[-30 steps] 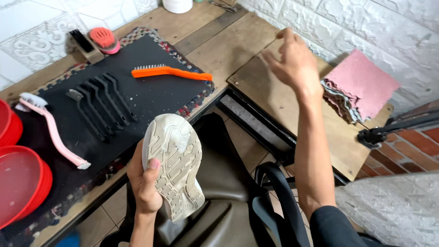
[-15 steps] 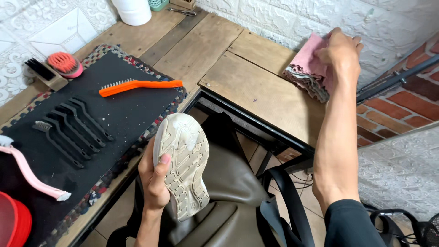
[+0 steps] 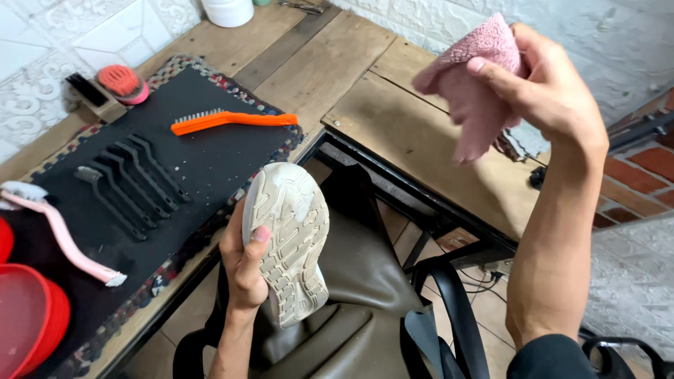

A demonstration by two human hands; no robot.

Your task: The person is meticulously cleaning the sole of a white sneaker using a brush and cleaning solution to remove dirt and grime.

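The left hand (image 3: 244,263) is closed around the edge of a pale shoe (image 3: 291,238), thumb over the rim, holding it sole-up so the grey tread faces the camera. The shoe hangs in the air just off the near edge of the table (image 3: 309,63), above the brown seat of a chair (image 3: 351,316) with black armrests.

The right hand (image 3: 544,91) is raised high at the right, fingers pinched shut on a pink cloth (image 3: 474,84) (the cloth droops below the fingers, clear of the table). It is well apart from the shoe.

On the table lies a black mat (image 3: 210,161) with a patterned border. On the mat sit an orange brush (image 3: 232,121) with pale bristles, a row of small black brushes (image 3: 130,184) lying side by side, and a pink brush (image 3: 60,231) whose head reaches past the mat's left side. Beyond the mat's far corner rests a red-backed brush (image 3: 121,82) beside a black-bristled wooden brush (image 3: 91,95). A red tub (image 3: 31,330) shows at the lower left corner, partly cut off. A white container (image 3: 228,10) stands at the far edge, against a white tiled wall (image 3: 56,42).
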